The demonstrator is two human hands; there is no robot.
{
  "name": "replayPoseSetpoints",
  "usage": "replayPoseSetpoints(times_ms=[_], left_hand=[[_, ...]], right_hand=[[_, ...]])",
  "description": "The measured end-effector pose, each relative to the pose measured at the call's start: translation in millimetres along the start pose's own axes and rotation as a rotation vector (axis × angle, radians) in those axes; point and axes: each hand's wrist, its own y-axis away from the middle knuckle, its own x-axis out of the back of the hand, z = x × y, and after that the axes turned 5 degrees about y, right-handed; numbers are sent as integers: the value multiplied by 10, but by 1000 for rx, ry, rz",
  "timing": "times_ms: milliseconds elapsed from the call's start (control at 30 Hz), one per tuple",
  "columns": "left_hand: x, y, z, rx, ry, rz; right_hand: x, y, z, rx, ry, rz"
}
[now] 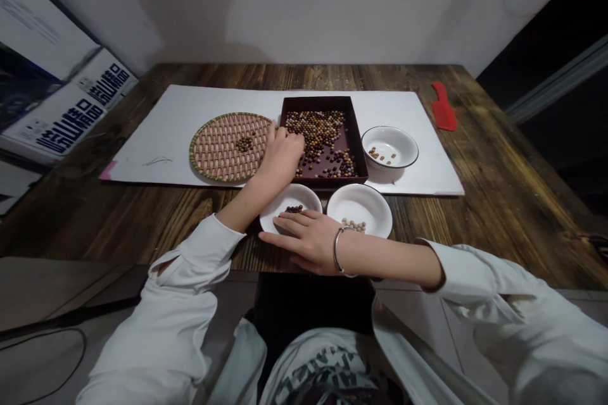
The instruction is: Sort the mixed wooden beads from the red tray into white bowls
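My left hand (284, 153) reaches over the left wall of a dark red box (358, 152). Its fingers are bent and drawn together near the small bead-like pieces (316, 128) there; anything between them is hidden. My right hand (308, 242) lies palm down with fingers stretched out across the near side of a white bowl (270, 205), partly covering it. Dark brown pieces (294, 209) show beside its fingertips. Under my right wrist, a second white bowl (361, 199) contains a few pale pieces (354, 225).
Left of the box, a round woven tray (213, 145) carries brownish pieces (244, 143). A dark-rimmed white bowl (403, 149) with several yellow pieces stands at right. Under them lies a white board (142, 133). A red comb-shaped tool (443, 107) rests on the wooden table (484, 171).
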Motion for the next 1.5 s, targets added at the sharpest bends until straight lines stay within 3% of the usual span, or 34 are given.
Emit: replayPoseSetpoints(times_ms=[133, 233, 900, 1500], left_hand=[[-39, -98, -87, -69, 296, -204], [-53, -141, -139, -113, 433, -277], [6, -121, -148, -131, 549, -377], [8, -104, -141, -126, 499, -343]], right_hand=[[20, -4, -7, -6, -5, -26], [40, -11, -10, -9, -6, -46], [2, -13, -5, -5, 17, -44], [2, -14, -1, -1, 11, -37]])
